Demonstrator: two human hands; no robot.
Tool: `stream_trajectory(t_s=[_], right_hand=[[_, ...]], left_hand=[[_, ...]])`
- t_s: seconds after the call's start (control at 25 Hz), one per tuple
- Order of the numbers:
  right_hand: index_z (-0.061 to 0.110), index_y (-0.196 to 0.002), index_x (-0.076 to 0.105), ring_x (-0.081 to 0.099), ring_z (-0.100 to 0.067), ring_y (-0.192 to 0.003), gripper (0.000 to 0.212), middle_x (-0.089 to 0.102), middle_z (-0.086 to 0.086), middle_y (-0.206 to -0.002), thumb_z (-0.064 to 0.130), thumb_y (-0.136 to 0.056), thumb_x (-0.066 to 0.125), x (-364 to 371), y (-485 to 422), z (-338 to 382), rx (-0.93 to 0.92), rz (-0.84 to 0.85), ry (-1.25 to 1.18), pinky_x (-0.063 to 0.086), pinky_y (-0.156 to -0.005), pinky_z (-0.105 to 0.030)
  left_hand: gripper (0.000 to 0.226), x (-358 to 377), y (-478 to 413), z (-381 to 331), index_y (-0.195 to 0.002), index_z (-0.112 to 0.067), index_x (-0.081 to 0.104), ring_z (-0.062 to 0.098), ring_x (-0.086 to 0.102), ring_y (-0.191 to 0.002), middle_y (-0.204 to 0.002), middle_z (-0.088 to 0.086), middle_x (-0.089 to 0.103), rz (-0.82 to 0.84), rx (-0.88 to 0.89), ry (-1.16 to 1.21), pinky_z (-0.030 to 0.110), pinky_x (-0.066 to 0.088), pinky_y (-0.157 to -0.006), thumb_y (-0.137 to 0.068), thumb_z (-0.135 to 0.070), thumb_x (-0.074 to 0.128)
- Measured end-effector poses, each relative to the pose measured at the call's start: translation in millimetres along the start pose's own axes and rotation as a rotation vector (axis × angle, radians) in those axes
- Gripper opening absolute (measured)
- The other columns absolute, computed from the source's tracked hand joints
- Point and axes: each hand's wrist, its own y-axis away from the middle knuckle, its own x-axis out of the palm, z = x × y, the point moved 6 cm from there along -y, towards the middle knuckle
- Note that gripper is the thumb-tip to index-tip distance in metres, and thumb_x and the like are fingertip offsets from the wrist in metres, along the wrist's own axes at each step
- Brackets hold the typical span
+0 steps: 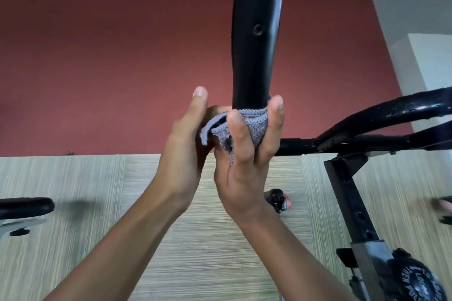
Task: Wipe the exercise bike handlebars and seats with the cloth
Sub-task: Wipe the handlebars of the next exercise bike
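Note:
A thick black handlebar (pixel 256 32) rises straight up the middle of the view. A grey knitted cloth (pixel 252 123) is wrapped around its lower end. My right hand (pixel 247 166) grips the cloth against the bar, fingers curled over it. My left hand (pixel 186 144) presses on the cloth's left side, thumb pointing up, a loose corner hanging between both hands. The bar's near end is hidden by the cloth and hands. More black handlebar tubing (pixel 379 124) runs off to the right.
The bike's square stem (pixel 352 203) drops at the lower right to a black adjustment knob (pixel 413 281). A second bike's black handlebar end (pixel 27 206) shows at the left edge. A pale wood-grain floor (pixel 97 215) meets a red wall (pixel 110 56). A pedal (pixel 277 199) lies below the hands.

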Motion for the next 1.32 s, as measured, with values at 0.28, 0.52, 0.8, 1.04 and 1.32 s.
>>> stream_trajectory(t_s=[0.28,0.52,0.8,1.04,1.32], right_hand=[[0.042,-0.154,0.019,0.013,-0.017,-0.154,0.078,-0.006,0.007,-0.167,0.002,-0.100,0.058,7,41,-24,-0.009,0.093,0.065,0.033,-0.117,-0.051],[0.040,-0.148,0.027,0.012,-0.013,-0.154,0.088,0.011,-0.004,-0.158,-0.011,-0.088,0.066,-13,56,-50,-0.151,0.328,0.270,0.024,-0.122,-0.040],[0.043,-0.150,0.031,0.030,-0.019,-0.148,0.098,0.026,-0.003,-0.158,-0.020,-0.080,0.055,-29,51,-65,-0.347,0.548,0.468,0.026,-0.120,-0.040],[0.039,-0.152,0.037,0.025,-0.026,-0.149,0.096,0.019,-0.004,-0.162,-0.018,-0.075,0.039,-49,43,-86,-0.521,0.853,0.559,0.017,-0.121,-0.048],[0.038,-0.147,0.048,0.028,-0.028,-0.147,0.089,0.024,-0.002,-0.161,-0.016,-0.076,0.044,-50,45,-89,-0.478,0.841,0.588,0.022,-0.119,-0.047]], left_hand=[[0.063,-11,5,19,-0.109,-0.004,0.073,0.028,0.063,-0.121,-0.117,0.014,0.073,-0.062,0.063,-0.040,0.042,0.041,-0.109,-0.103,-0.048,0.027],[0.055,-9,12,32,-0.090,-0.022,0.078,0.025,0.063,-0.121,-0.116,0.009,0.074,-0.151,0.155,-0.007,0.040,0.042,-0.102,-0.102,-0.048,0.031],[0.045,-4,17,35,-0.100,-0.019,0.069,0.024,0.063,-0.123,-0.121,0.011,0.071,-0.175,0.188,0.018,0.041,0.042,-0.106,-0.098,-0.046,0.034],[0.045,2,23,36,-0.115,-0.020,0.066,0.015,0.060,-0.126,-0.126,0.001,0.070,-0.165,0.196,-0.069,0.042,0.040,-0.112,-0.103,-0.043,0.029],[0.045,8,24,39,-0.120,-0.025,0.065,0.011,0.059,-0.126,-0.126,-0.005,0.070,-0.199,0.235,-0.124,0.038,0.044,-0.107,-0.100,-0.044,0.030]])
